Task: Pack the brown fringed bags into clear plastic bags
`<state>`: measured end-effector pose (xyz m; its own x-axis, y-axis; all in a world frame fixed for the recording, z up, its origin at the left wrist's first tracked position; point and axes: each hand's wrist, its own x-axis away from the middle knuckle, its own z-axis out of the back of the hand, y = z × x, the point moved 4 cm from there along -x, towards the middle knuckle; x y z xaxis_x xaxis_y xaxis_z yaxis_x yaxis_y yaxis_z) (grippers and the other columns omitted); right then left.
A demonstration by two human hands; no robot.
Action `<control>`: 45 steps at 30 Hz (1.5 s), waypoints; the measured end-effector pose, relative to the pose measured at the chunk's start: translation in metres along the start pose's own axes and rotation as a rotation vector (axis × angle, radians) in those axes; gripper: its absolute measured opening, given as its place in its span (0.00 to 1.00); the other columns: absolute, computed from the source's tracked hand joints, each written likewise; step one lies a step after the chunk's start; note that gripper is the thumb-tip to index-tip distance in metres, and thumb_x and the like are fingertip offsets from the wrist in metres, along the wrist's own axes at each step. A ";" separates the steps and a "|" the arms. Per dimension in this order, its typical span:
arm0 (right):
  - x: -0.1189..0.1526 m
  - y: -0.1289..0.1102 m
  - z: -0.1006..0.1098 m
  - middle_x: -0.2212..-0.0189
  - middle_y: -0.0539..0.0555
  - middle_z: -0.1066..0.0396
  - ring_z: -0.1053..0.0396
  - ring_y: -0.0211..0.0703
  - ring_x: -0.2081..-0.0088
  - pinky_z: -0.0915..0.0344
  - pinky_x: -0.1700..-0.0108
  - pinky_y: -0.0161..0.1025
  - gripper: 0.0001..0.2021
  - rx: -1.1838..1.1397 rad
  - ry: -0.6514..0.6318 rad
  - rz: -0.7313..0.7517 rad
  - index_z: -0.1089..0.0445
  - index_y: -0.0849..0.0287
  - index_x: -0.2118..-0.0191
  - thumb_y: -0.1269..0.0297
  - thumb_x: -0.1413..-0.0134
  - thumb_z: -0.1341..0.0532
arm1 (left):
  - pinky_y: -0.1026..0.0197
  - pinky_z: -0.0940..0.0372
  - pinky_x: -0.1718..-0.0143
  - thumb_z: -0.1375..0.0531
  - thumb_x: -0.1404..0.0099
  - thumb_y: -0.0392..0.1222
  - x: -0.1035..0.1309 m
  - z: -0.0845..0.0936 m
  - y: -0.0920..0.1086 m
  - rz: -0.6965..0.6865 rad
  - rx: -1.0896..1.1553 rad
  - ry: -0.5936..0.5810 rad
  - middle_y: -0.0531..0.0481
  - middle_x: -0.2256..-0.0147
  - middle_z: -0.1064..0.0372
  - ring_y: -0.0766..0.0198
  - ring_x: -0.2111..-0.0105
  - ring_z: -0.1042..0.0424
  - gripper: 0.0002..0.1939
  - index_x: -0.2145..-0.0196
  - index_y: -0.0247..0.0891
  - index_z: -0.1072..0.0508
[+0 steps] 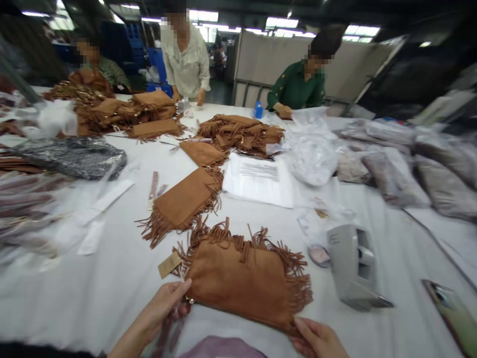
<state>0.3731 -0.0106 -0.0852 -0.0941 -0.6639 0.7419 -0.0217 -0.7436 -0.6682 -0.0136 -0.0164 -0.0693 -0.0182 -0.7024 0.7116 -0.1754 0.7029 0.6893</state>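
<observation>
A brown fringed pouch (242,278) lies in front of me, its fringe spread along the far edge and right side. My left hand (169,303) pinches its near left corner, beside a small metal zip end. The near right corner is between the thumb and fingers of my right hand (316,338). A tan tag (169,264) sticks out at the pouch's left side. Just beyond lies a second brown fringed pouch (184,199), and past it another (203,152) is partly covered by fringe.
A grey tape dispenser (352,268) and a phone (450,313) are on the right. Farther back are a stack of white bags (257,191), piled pouches (238,130), wrapped bundles (395,174) and black plastic (74,156). Three people are across the table.
</observation>
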 end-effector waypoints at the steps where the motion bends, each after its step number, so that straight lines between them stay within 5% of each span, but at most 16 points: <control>1: 0.001 0.000 -0.004 0.78 0.53 0.25 0.29 0.36 0.76 0.33 0.72 0.29 0.21 -0.005 -0.019 -0.001 0.27 0.61 0.75 0.46 0.67 0.29 | 0.69 0.55 0.84 0.36 0.51 0.64 -0.005 -0.003 -0.003 0.020 -0.001 0.002 0.53 0.81 0.32 0.71 0.85 0.40 0.27 0.74 0.34 0.31; 5: 0.001 -0.006 -0.019 0.91 0.45 0.39 0.42 0.29 0.88 0.48 0.85 0.26 0.25 0.005 -0.025 -0.097 0.37 0.60 0.83 0.43 0.64 0.30 | 0.71 0.60 0.87 0.34 0.52 0.63 -0.024 -0.011 -0.013 0.056 0.140 0.026 0.58 0.87 0.38 0.77 0.90 0.50 0.26 0.77 0.36 0.35; 7: 0.003 -0.013 -0.027 0.89 0.45 0.37 0.43 0.29 0.88 0.48 0.85 0.26 0.24 -0.035 -0.021 -0.137 0.35 0.60 0.80 0.43 0.62 0.31 | 0.72 0.61 0.88 0.31 0.54 0.60 -0.028 -0.011 -0.016 0.084 0.243 0.059 0.60 0.86 0.39 0.78 0.91 0.52 0.25 0.76 0.37 0.36; 10: 0.007 -0.032 -0.047 0.74 0.51 0.24 0.30 0.36 0.78 0.35 0.76 0.30 0.21 -0.210 -0.145 -0.065 0.28 0.59 0.64 0.46 0.57 0.32 | 0.73 0.61 0.89 0.29 0.56 0.56 -0.028 -0.010 -0.016 0.134 0.339 0.080 0.61 0.86 0.38 0.81 0.92 0.55 0.25 0.74 0.38 0.36; 13: 0.005 -0.054 -0.066 0.61 0.57 0.23 0.25 0.47 0.61 0.30 0.59 0.40 0.25 -0.370 -0.306 0.013 0.29 0.60 0.54 0.53 0.58 0.30 | 0.74 0.62 0.89 0.29 0.57 0.56 -0.027 -0.010 -0.014 0.178 0.372 0.073 0.61 0.86 0.37 0.81 0.92 0.54 0.25 0.73 0.38 0.36; 19: -0.004 -0.062 -0.070 0.60 0.61 0.23 0.27 0.57 0.54 0.34 0.48 0.51 0.29 -0.383 -0.251 0.043 0.28 0.64 0.55 0.62 0.69 0.26 | 0.71 0.56 0.91 0.31 0.53 0.57 -0.010 0.001 -0.013 0.063 0.188 -0.095 0.54 0.84 0.32 0.78 0.93 0.52 0.23 0.71 0.36 0.30; 21: 0.003 -0.053 -0.067 0.57 0.61 0.23 0.27 0.58 0.53 0.34 0.48 0.50 0.30 -0.319 -0.265 0.047 0.28 0.63 0.55 0.63 0.70 0.26 | 0.66 0.40 0.85 0.31 0.51 0.55 0.004 0.010 -0.017 0.010 0.196 -0.172 0.47 0.78 0.26 0.69 0.88 0.37 0.23 0.65 0.34 0.26; 23: 0.010 -0.046 -0.066 0.55 0.61 0.24 0.28 0.58 0.53 0.34 0.47 0.49 0.29 -0.278 -0.251 0.045 0.28 0.63 0.54 0.62 0.68 0.27 | 0.58 0.30 0.66 0.30 0.52 0.52 0.013 0.016 -0.018 -0.004 0.279 -0.218 0.42 0.66 0.22 0.56 0.71 0.24 0.29 0.54 0.35 0.27; 26: 0.009 -0.049 -0.073 0.54 0.61 0.25 0.28 0.55 0.52 0.34 0.47 0.49 0.29 -0.264 -0.204 0.038 0.30 0.62 0.51 0.56 0.61 0.29 | 0.51 0.36 0.47 0.29 0.52 0.49 0.010 0.012 -0.006 0.016 0.359 -0.225 0.41 0.52 0.27 0.48 0.51 0.28 0.44 0.40 0.39 0.40; 32: 0.000 -0.069 -0.079 0.54 0.62 0.25 0.29 0.57 0.51 0.33 0.48 0.50 0.31 -0.253 -0.170 0.082 0.32 0.63 0.49 0.55 0.61 0.29 | 0.45 0.35 0.47 0.30 0.50 0.44 -0.019 -0.009 0.025 0.049 0.352 -0.088 0.36 0.53 0.26 0.45 0.53 0.27 0.47 0.38 0.34 0.48; 39: 0.001 -0.045 -0.064 0.60 0.59 0.22 0.25 0.55 0.57 0.29 0.54 0.46 0.27 -0.329 -0.171 -0.031 0.29 0.61 0.53 0.57 0.61 0.30 | 0.50 0.32 0.51 0.30 0.49 0.49 -0.008 -0.013 0.009 0.095 0.325 -0.196 0.39 0.56 0.24 0.47 0.54 0.26 0.36 0.46 0.34 0.36; 42: -0.014 -0.072 -0.072 0.66 0.59 0.21 0.23 0.52 0.64 0.27 0.63 0.42 0.20 -0.289 -0.200 -0.050 0.28 0.62 0.58 0.59 0.60 0.31 | 0.52 0.30 0.55 0.30 0.51 0.47 -0.030 -0.022 0.035 0.019 0.230 -0.159 0.39 0.60 0.23 0.49 0.59 0.24 0.31 0.52 0.33 0.32; 45: -0.022 -0.135 -0.081 0.71 0.59 0.21 0.23 0.50 0.70 0.27 0.69 0.40 0.16 -0.246 -0.187 -0.024 0.28 0.64 0.60 0.63 0.58 0.34 | 0.51 0.29 0.59 0.29 0.54 0.44 -0.053 -0.034 0.098 -0.096 0.143 -0.100 0.40 0.64 0.22 0.49 0.63 0.23 0.27 0.58 0.32 0.30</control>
<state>0.2979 0.1107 -0.0161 0.0940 -0.6666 0.7394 -0.2640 -0.7328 -0.6271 0.0034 0.0936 -0.0349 -0.0912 -0.7778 0.6218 -0.3189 0.6144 0.7217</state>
